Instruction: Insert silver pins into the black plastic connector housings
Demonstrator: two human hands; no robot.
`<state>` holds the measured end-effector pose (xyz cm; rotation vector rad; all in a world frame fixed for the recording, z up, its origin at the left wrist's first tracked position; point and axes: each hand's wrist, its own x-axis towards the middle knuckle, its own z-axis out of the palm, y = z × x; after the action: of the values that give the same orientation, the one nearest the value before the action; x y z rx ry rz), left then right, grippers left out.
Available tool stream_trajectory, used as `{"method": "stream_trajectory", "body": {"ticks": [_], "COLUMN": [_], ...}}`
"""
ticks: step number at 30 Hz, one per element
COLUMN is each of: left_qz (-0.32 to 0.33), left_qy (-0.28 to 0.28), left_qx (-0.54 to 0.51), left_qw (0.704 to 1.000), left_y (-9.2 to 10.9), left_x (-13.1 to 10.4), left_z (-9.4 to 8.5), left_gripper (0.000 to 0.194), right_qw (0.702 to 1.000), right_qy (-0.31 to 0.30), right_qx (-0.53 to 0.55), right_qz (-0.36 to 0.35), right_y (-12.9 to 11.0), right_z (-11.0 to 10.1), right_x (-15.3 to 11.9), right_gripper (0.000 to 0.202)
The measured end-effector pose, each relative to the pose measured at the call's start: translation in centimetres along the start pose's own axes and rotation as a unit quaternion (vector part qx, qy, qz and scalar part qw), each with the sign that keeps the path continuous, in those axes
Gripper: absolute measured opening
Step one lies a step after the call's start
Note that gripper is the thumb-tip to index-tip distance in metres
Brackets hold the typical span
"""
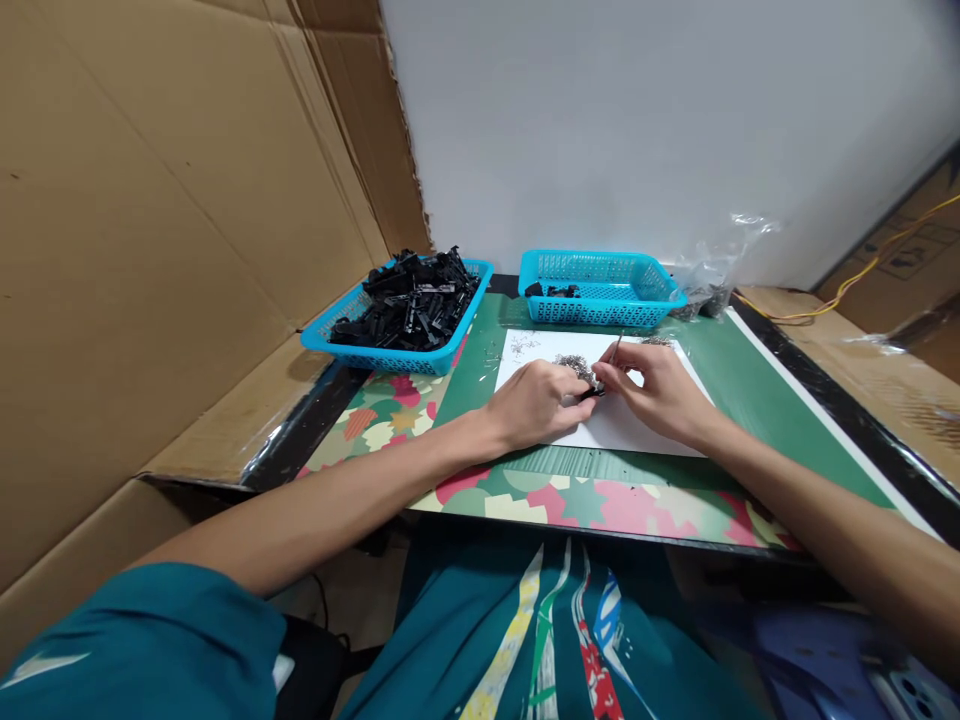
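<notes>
My left hand (541,402) rests over a white sheet (600,435), its fingers closed on a small black plastic part (592,392). Close to its right side, my right hand (658,385) pinches a thin metal tool that looks like tweezers (617,347), pointing down toward the black part. The tool's tip is hidden by the fingers. Just behind the fingers lies a heap of tiny silvery metal pieces (574,366), too small to name. More tiny pieces (523,343) are scattered at the sheet's far left corner.
A blue basket (390,357) heaped with black plastic parts (424,300) stands at the left. Behind the sheet is another blue basket (604,312) with a few black parts. A clear plastic bag (709,285) sits to its right. Cardboard (187,200) walls the left side.
</notes>
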<state>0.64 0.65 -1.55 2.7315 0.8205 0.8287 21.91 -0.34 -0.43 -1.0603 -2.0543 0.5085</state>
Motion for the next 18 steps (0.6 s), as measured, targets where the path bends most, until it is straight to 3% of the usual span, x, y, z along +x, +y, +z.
{"method": "stream_trajectory", "body": {"ticks": [5, 7, 11, 14, 18], "left_qz": [-0.022, -0.027, -0.055, -0.111, -0.198], "left_qy": [0.065, 0.081, 0.085, 0.111, 0.152], "left_qx": [-0.026, -0.024, 0.0, -0.01, -0.216], "left_qw": [0.997, 0.996, 0.995, 0.988, 0.944], "left_y": [-0.3, -0.4, -0.3, -0.5, -1.6], "left_x": [0.0, 0.0, 0.1, 0.3, 0.9], "left_z": [-0.5, -1.1, -2.3, -3.1, -3.6], "left_gripper": [0.018, 0.018, 0.017, 0.016, 0.022], "right_qw": [0.986, 0.981, 0.99, 0.993, 0.998], "right_qy": [0.157, 0.187, 0.121, 0.08, -0.016], "right_qx": [0.029, 0.024, 0.054, 0.067, 0.002], "right_qz": [0.039, 0.049, 0.054, 0.059, 0.062], "right_y": [1.1, 1.9, 3.9, 5.1, 5.1], "right_z": [-1.9, -2.9, -4.1, -4.1, -3.4], "right_x": [0.4, 0.5, 0.8, 1.0, 1.0], "right_gripper": [0.04, 0.045, 0.048, 0.038, 0.021]}}
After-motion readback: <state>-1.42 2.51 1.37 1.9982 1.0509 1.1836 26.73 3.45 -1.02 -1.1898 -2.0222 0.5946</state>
